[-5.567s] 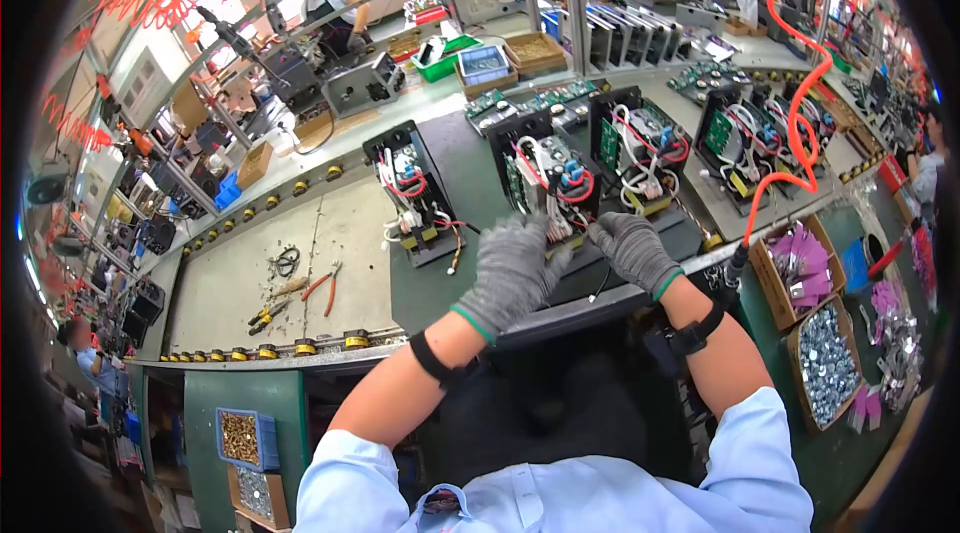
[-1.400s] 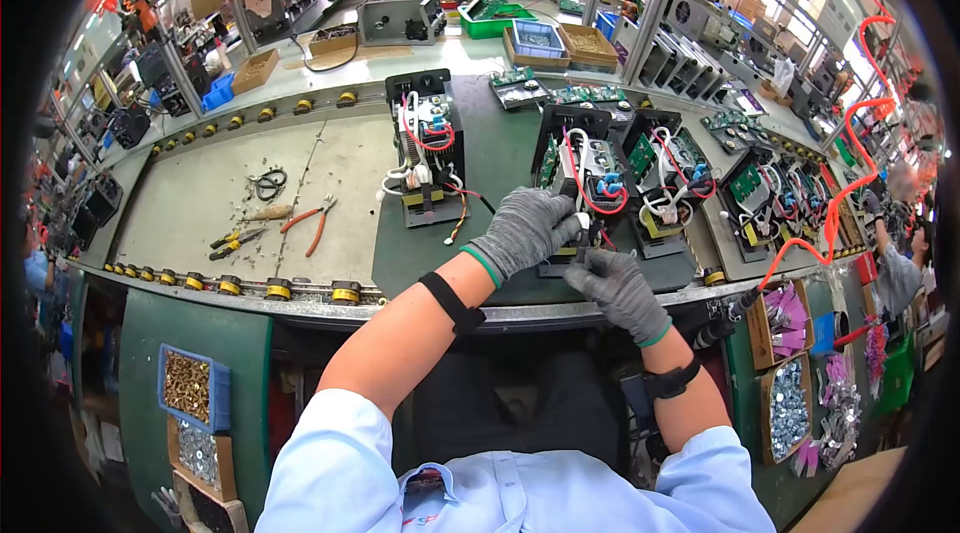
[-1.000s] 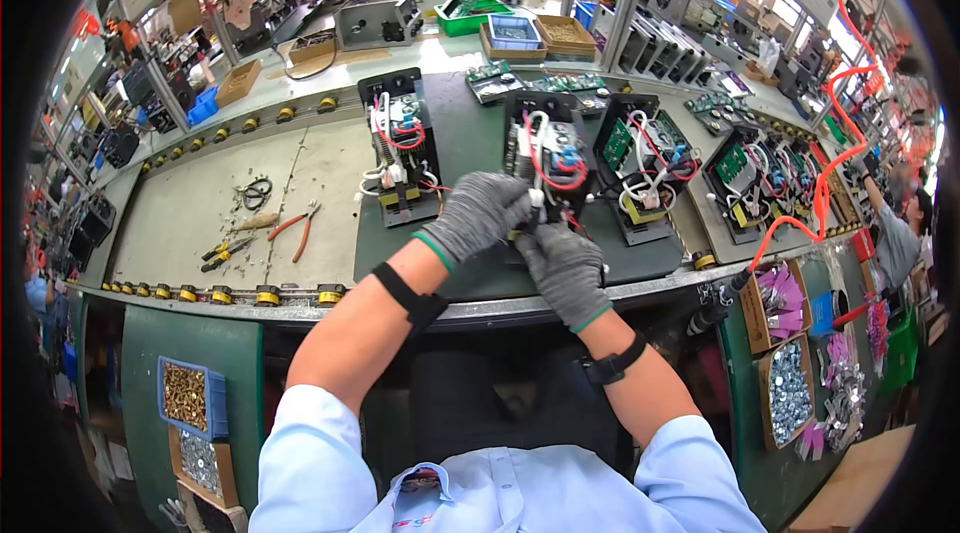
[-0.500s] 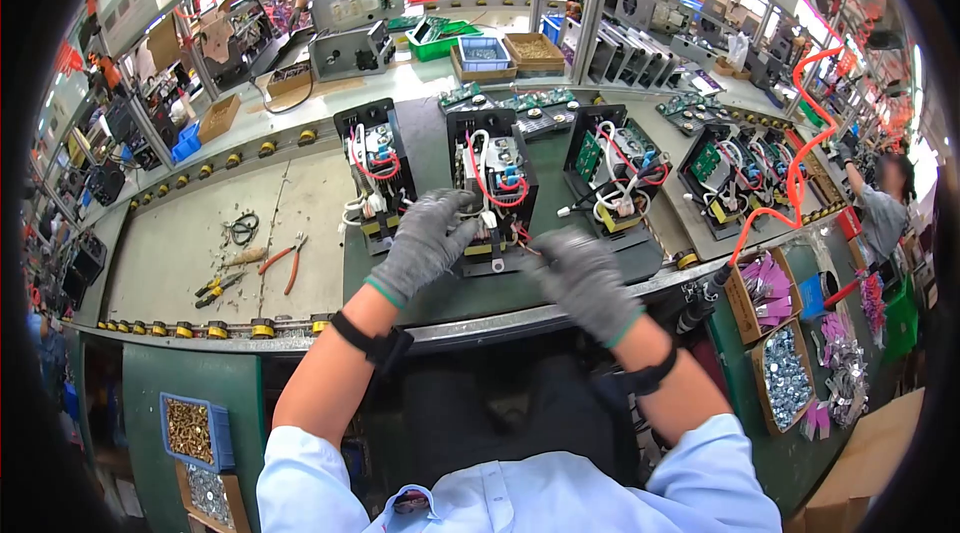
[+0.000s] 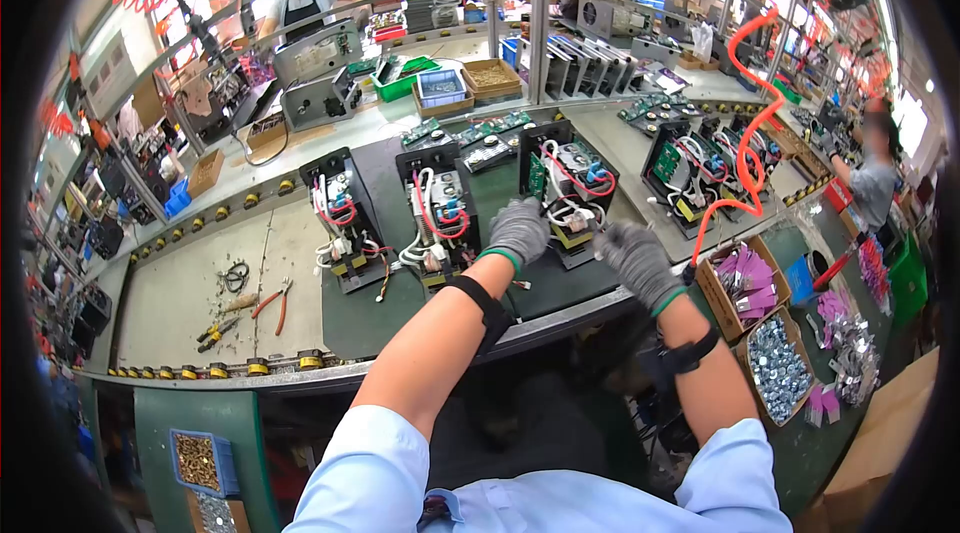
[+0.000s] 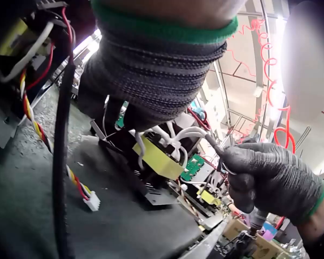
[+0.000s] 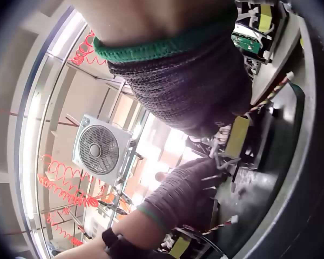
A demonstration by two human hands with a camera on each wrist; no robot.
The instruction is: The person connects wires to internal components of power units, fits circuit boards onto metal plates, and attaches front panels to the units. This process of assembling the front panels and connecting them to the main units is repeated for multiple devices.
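Note:
Both hands wear grey knit gloves with green cuffs. They are at a black-panelled circuit assembly [image 5: 575, 173] with a green board, white and red wires and a yellow-wrapped transformer [image 6: 161, 160]. My left hand [image 5: 518, 235] is at the assembly's near left side, its fingertips largely hidden among the wires. To the right of the assembly, my right hand [image 5: 637, 261] pinches the dark-sleeved end of a white cable [image 6: 190, 132], plain in the left wrist view. Two similar assemblies, one at far left [image 5: 338, 218] and one nearer [image 5: 437, 213], stand to the left on the dark mat [image 5: 365, 328].
Pliers [image 5: 283, 305] and yellow-handled cutters [image 5: 217, 334] lie on the left bench. More assemblies [image 5: 690, 173] stand right, behind a red coiled hose [image 5: 735, 203]. Boxes of purple parts [image 5: 745, 283] and metal parts [image 5: 778, 370] sit at the right. Loose circuit boards [image 5: 490, 148] lie behind.
Both hands have left the assembly they were working at and moved right to the neighbouring one. The right hand now holds that assembly's cable end. The head view has turned as well.

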